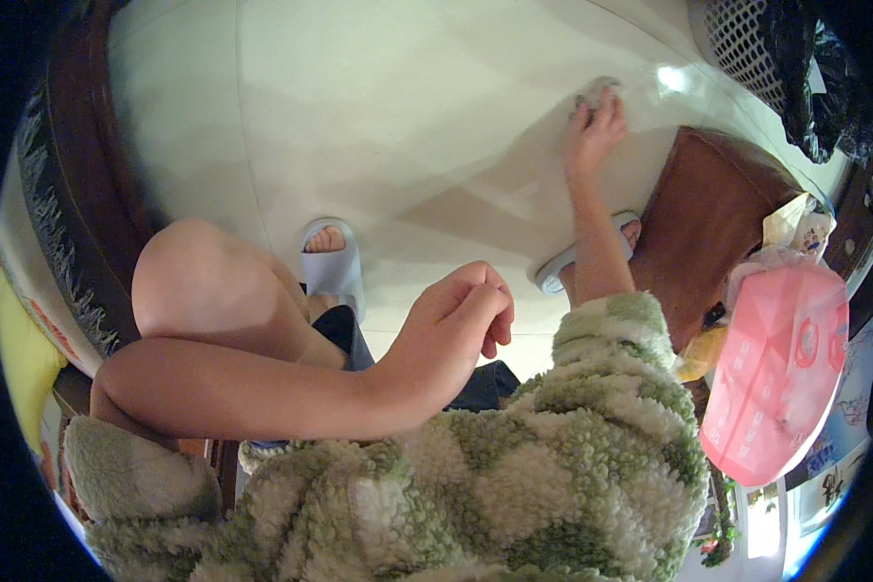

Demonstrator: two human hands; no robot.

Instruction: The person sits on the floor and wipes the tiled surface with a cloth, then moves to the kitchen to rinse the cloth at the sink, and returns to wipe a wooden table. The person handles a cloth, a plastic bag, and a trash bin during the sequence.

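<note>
My left hand [458, 313] hangs loosely curled above my lap, its forearm lying across my bare leg. The fingers fold inward, and nothing shows in them. Far ahead, my right hand [598, 134] reaches down toward the pale tiled floor [407, 94]. Its fingers are bent around or against a small grey and dark thing [605, 83]. Blur hides what that thing is and whether it is gripped or only touched.
Light grey slide sandals [335, 270] are on my feet. At right stand a brown box-like piece [713, 196], a pink soft pack [771, 371] bearing writing, a mesh bin [743, 51] and a black plastic bag [807, 87]. A dark wooden edge [80, 124] with fringed cloth [51, 233] borders the left.
</note>
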